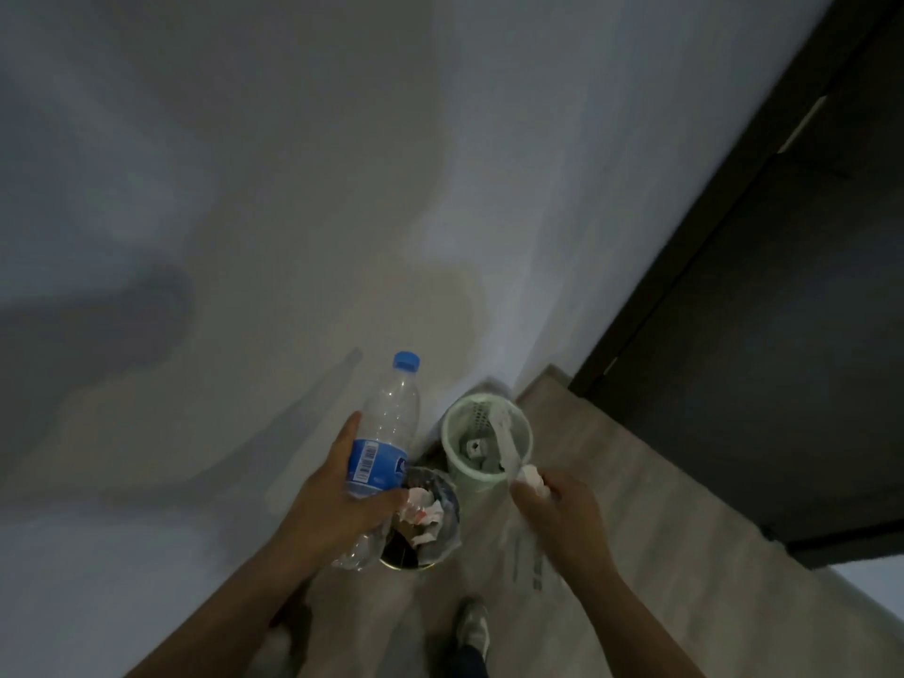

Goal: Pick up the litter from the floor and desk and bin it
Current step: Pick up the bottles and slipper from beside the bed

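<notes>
My L hand (337, 501) grips a clear plastic bottle w/ blue cap (391, 423); R hand (562, 511) pinches a white crumpled paper strip (508, 447) over the pale green mesh bin (447, 435).

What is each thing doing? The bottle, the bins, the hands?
bottle: capped, looks empty
left hand: gripping the bottle
right hand: pinching the paper strip
paper strip: lying across the green bin's mouth
green bin: upright, scraps inside
dark bin: upright, crumpled paper inside

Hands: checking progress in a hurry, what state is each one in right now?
Left hand: grips the plastic water bottle.
Right hand: grips crumpled paper litter.
</notes>
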### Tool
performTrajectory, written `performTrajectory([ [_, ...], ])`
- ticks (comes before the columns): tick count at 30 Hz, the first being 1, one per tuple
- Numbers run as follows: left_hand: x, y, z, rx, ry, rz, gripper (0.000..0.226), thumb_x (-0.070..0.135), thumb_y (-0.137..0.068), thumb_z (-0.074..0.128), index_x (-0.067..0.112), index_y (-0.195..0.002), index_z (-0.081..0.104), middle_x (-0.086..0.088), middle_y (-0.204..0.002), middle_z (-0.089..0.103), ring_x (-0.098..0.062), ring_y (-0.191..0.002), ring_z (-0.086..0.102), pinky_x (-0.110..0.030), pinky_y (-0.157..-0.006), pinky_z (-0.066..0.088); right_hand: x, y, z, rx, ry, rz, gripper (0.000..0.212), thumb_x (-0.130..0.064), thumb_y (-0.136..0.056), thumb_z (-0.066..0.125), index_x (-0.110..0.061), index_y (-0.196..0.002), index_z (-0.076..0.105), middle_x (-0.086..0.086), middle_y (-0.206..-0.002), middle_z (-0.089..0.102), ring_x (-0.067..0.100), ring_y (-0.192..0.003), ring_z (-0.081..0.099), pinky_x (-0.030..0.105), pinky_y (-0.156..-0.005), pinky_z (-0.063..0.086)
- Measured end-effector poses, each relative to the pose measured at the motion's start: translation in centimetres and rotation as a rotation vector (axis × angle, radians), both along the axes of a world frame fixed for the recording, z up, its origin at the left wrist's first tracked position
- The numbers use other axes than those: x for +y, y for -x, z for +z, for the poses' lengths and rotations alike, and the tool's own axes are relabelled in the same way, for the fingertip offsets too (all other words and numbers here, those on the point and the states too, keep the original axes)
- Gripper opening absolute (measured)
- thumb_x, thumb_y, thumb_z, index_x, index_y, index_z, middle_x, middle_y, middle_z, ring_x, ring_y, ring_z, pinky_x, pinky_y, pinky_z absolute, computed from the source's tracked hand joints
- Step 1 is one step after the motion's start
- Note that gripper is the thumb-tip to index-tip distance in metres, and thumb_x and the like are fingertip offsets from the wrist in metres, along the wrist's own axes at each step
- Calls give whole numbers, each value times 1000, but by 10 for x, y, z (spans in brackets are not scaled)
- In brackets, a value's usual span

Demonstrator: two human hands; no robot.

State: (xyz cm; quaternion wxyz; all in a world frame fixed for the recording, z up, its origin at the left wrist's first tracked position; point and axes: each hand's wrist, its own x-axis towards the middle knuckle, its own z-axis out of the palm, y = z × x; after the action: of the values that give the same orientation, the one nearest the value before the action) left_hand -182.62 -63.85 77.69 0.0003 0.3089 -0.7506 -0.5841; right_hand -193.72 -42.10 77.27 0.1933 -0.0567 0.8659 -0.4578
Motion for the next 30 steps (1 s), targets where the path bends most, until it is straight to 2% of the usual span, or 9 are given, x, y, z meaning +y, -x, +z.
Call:
performTrajectory([
  [6,6,49,-71,-273,27,24,103,32,-75,79,29,-151,10,9,-115,56,-11,-98,60,-30,-90,51,-14,99,-86,-142,-164,140,26,-26,-85,62,-4,-71,58,6,-63,55,14,-56,48,29,-56,38],
  [10,6,70,-121,-408,37,-2,94,24,-80,75,26,-149,12,20,-95,50,3,-79,53,-9,-65,46,-30,127,-149,-258,-252,221,25,-23,-86,60,-10,-66,51,0,-60,49,12,-56,45,25,-53,33],
  [14,-8,81,-180,-530,64,-73,106,34,-78,76,26,-153,2,-3,-130,53,-12,-100,55,-21,-84,47,-44,134,-219,-342,-324,251,23,-23,-87,56,-12,-68,51,-1,-63,48,10,-56,45,23,-49,31],
  [16,-13,82,-208,-585,85,-101,108,34,-77,77,25,-153,1,-6,-135,50,-12,-103,53,-21,-86,45,-52,135,-256,-371,-372,269,21,-25,-87,55,-14,-70,52,-1,-66,49,8,-56,45,22,-48,31],
  [19,-12,82,-248,-627,102,-139,102,31,-75,78,25,-151,9,9,-112,50,-2,-89,52,-9,-70,42,-60,133,-312,-417,-463,276,18,-28,-86,55,-12,-78,57,-2,-69,53,6,-57,48,22,-47,31],
  [21,-10,83,-276,-628,148,-146,98,29,-75,79,24,-149,16,14,-99,43,2,-78,49,-8,-63,41,-62,131,-351,-447,-494,255,19,-29,-85,56,-11,-81,59,1,-73,57,11,-58,51,22,-45,31],
  [24,-14,82,-317,-660,189,-162,96,33,-74,79,22,-149,20,8,-110,43,-5,-89,46,-12,-74,37,-70,130,-400,-469,-540,253,24,-29,-86,58,-7,-94,64,3,-82,58,16,-65,52,22,-45,29],
  [28,-24,81,-366,-648,157,-189,102,31,-74,79,26,-150,11,10,-109,41,0,-75,47,-5,-56,37,-85,130,-452,-507,-560,296,27,-28,-89,56,-4,-99,66,5,-84,59,18,-71,53,23,-49,32],
  [30,-33,80,-387,-629,134,-188,102,30,-75,79,28,-150,10,11,-108,42,1,-76,49,-5,-59,38,-97,131,-476,-529,-548,279,24,-27,-89,57,-7,-98,65,3,-84,59,18,-73,53,23,-51,35],
])
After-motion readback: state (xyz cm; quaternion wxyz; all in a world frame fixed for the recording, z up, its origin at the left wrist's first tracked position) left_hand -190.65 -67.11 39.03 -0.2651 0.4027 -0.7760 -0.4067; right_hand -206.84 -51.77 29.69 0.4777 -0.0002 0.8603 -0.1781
